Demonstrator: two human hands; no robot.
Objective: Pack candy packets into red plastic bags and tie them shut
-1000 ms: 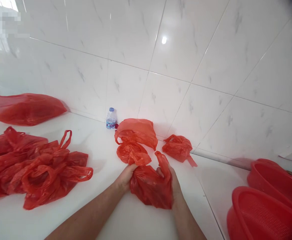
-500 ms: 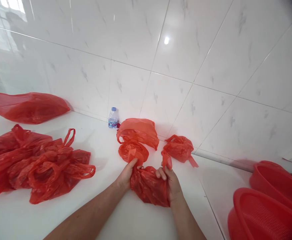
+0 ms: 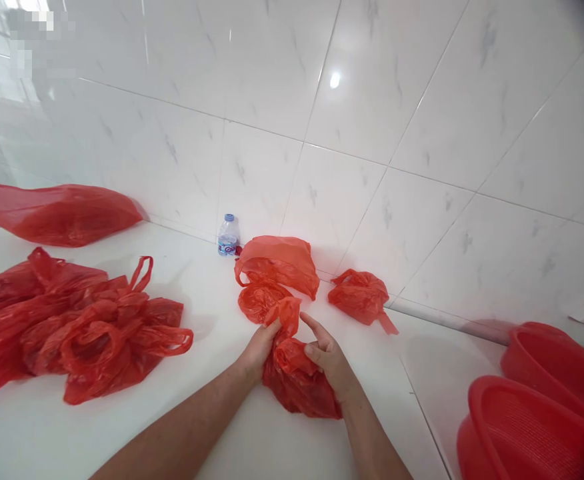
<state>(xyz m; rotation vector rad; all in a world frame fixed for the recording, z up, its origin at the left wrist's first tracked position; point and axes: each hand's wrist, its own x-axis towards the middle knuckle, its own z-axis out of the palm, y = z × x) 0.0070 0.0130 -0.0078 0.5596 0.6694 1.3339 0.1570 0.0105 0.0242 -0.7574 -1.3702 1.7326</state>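
A crumpled red plastic bag (image 3: 299,393) hangs between my two hands just above the white table. My left hand (image 3: 259,350) is closed around its gathered upper left side, and a loose flap of the bag sticks up past the thumb. My right hand (image 3: 333,363) is at the bag's right side. Its thumb presses on a folded part of the bag, while the index finger stretches up and away; the other fingers are partly hidden. Just beyond lie another red bag (image 3: 282,261) and a smaller crumpled red bag (image 3: 261,303).
A heap of red bags (image 3: 97,340) covers the left of the table, with a large filled red bag (image 3: 67,217) behind. A small water bottle (image 3: 229,237) stands by the tiled wall. One red bag (image 3: 359,297) lies back right. Red plastic baskets (image 3: 527,427) stand at right.
My right hand has moved its end of the bag's top inward, toward my left hand, and its index finger now points out. The bag's top is bunched closer together.
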